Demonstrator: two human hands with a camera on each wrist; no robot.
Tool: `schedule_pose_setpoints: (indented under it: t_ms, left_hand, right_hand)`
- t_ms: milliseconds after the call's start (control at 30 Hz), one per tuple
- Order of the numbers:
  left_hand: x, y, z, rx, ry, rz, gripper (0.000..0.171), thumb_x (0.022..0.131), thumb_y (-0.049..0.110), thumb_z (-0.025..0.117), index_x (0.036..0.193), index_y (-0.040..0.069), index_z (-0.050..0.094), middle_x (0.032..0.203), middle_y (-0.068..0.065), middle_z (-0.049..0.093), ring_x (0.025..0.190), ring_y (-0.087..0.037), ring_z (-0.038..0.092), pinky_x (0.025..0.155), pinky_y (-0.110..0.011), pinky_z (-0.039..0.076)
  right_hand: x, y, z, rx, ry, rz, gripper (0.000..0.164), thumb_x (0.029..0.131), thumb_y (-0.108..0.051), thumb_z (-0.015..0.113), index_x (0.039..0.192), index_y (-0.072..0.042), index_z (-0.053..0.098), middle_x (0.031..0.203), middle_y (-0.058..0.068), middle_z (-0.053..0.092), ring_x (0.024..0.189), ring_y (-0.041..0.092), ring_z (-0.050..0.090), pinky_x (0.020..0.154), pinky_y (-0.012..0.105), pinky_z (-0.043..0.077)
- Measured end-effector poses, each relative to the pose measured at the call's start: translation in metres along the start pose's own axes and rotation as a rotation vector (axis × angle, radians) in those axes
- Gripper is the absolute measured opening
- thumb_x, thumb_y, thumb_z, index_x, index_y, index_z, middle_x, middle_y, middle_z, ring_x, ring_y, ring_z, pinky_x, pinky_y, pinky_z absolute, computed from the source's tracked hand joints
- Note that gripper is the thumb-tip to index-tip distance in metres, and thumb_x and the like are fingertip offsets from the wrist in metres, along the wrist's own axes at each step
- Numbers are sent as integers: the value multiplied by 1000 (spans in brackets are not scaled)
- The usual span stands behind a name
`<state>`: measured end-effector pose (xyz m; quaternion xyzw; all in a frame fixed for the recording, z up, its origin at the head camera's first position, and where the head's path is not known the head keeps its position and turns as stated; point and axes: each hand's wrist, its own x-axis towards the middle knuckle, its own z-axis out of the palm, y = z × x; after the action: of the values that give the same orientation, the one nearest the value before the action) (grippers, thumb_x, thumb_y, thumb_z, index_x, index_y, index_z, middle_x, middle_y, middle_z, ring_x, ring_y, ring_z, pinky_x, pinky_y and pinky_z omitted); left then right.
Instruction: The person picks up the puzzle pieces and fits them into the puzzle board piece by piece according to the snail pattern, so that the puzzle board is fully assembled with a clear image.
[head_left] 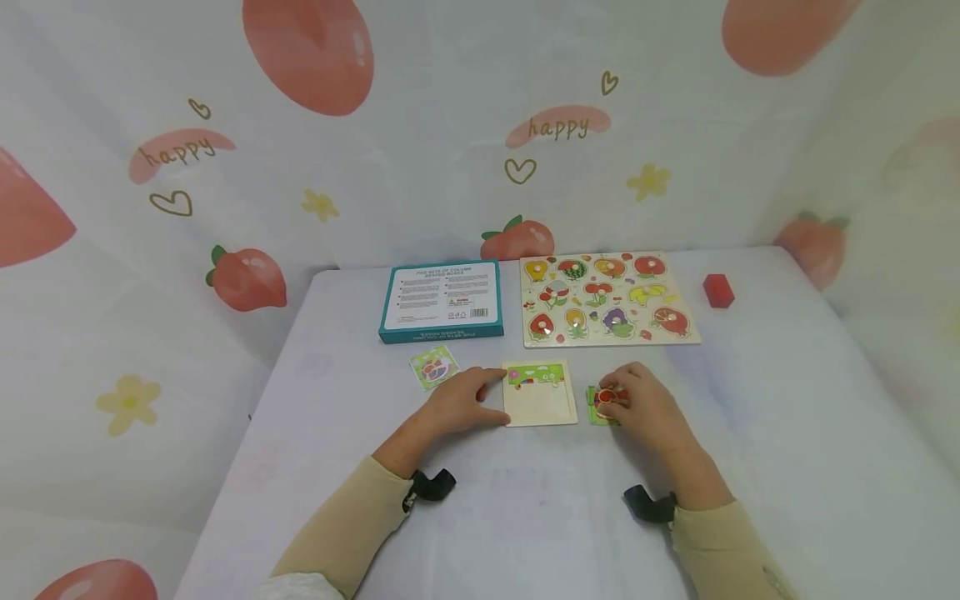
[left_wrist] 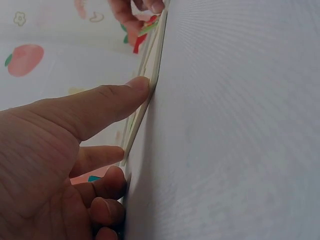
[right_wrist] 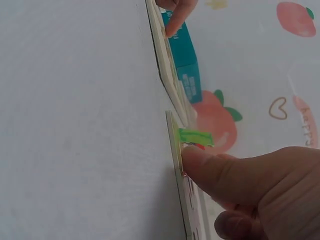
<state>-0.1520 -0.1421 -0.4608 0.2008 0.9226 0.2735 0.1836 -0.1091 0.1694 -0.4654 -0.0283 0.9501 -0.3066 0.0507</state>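
In the head view, a square wooden puzzle board (head_left: pixel 538 406) lies flat, with a green picture strip (head_left: pixel 542 374) along its top and bare wood below. My left hand (head_left: pixel 463 402) touches the board's left edge, thumb and index finger spread towards its two corners; the left wrist view shows both tips against the rim. Right of the board, my right hand (head_left: pixel 647 408) pinches a colourful puzzle piece (head_left: pixel 604 398) over another green-edged piece (head_left: pixel 602 419). The right wrist view shows the thumb pressed on it and a green end (right_wrist: pixel 196 136) sticking out; the fingers partly cover the picture.
A picture card (head_left: pixel 433 367) lies beyond my left hand. Behind it is a teal-edged box (head_left: pixel 442 300). A fruit peg puzzle (head_left: pixel 609 302) lies at the back, and a red block (head_left: pixel 718 291) stands at the back right. A printed cloth (head_left: pixel 420 150) hangs behind the table.
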Motion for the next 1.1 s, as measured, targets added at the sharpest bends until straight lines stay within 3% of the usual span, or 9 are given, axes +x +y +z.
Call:
schedule_pose_setpoints:
  t_ms: [267, 700, 1100]
  left_hand:
    - [0, 1, 0, 5, -3, -2, 78, 83, 42, 85, 151, 19, 54, 86, -2, 48, 79, -14, 45, 64, -30, 32]
    - [0, 0, 0, -2, -8, -6, 79, 83, 43, 85, 151, 19, 53, 87, -2, 48, 80, -15, 45, 65, -30, 33]
    - [1, -1, 0, 5, 0, 4, 79, 82, 43, 85, 151, 19, 54, 86, -2, 47, 79, -14, 45, 64, -30, 33]
  right_hand:
    - [-3, -3, 0, -45, 9, -15, 34, 87, -13, 83, 119, -5, 72, 114, 13, 65, 101, 30, 60, 92, 51, 52]
    - [-2, 2, 1, -11, 22, -53, 35, 87, -10, 82, 121, -4, 74, 113, 13, 66, 101, 30, 61, 90, 50, 53]
    - [-3, 0, -3, -14, -23, -35, 41, 87, -17, 84, 124, -4, 73, 111, 11, 66, 101, 28, 60, 90, 49, 53]
